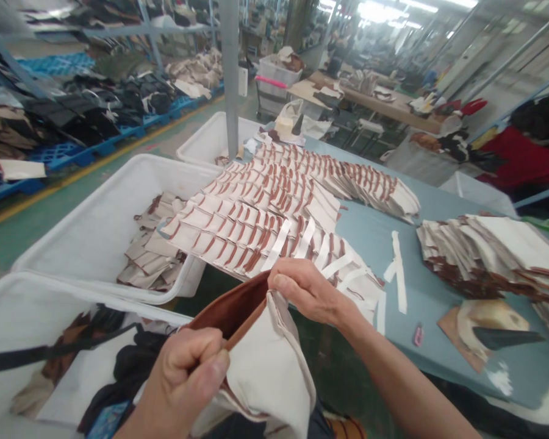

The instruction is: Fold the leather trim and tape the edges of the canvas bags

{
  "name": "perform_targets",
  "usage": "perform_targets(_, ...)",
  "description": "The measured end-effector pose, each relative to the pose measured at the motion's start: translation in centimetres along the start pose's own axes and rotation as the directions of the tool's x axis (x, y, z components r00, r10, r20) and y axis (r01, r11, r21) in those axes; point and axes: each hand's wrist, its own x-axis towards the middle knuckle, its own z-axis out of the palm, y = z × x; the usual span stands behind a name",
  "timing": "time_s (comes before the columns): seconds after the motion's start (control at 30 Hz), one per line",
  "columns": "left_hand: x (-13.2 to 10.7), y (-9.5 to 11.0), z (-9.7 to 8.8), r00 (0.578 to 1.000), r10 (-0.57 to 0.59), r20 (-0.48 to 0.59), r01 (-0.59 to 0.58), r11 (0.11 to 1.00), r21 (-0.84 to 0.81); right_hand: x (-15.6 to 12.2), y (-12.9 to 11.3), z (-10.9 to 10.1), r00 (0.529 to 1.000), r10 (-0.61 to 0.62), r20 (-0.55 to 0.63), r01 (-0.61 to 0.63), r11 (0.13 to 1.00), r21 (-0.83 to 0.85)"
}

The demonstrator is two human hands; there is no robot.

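My left hand is closed in a pinch on the near rim of a cream canvas bag with a brown lining. My right hand grips the far rim of the same bag, fingers pressed together on the cloth. The bag's mouth is pulled apart between both hands, low in front of me. Just beyond my right hand, rows of overlapping cream pieces with brown trim cover the blue table. Loose white strips lie on and beside them.
White plastic bins stand at left: one holds cream pieces, a nearer one holds dark items and a black strap. A second stack of pieces lies at right. A grey post rises behind the table.
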Motion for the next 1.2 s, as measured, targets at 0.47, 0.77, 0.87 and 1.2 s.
perform_targets(0.47,4.7,-1.0,-6.0,0.956,0.292,-0.025,-0.257,0.877,0.407,2.0,-5.7,-3.0,0.985,-0.068,0.158,0.034,0.977,0.212)
perform_targets(0.77,5.7,2.6,-5.4,0.952,0.287,0.108,-0.305,0.926,0.223,4.0,-5.7,-2.1,0.966,-0.166,0.198,0.109,0.956,0.273)
perform_targets(0.87,5.9,3.1,-5.2,0.969,0.209,0.129,-0.233,0.948,0.218,4.1,-5.4,-1.8,0.97,-0.152,0.19,0.095,0.956,0.279)
perform_targets(1.2,5.5,4.1,-4.6,0.981,0.169,0.092,-0.18,0.974,0.135,4.4,-6.1,-1.2,0.973,-0.084,0.215,0.017,0.955,0.296)
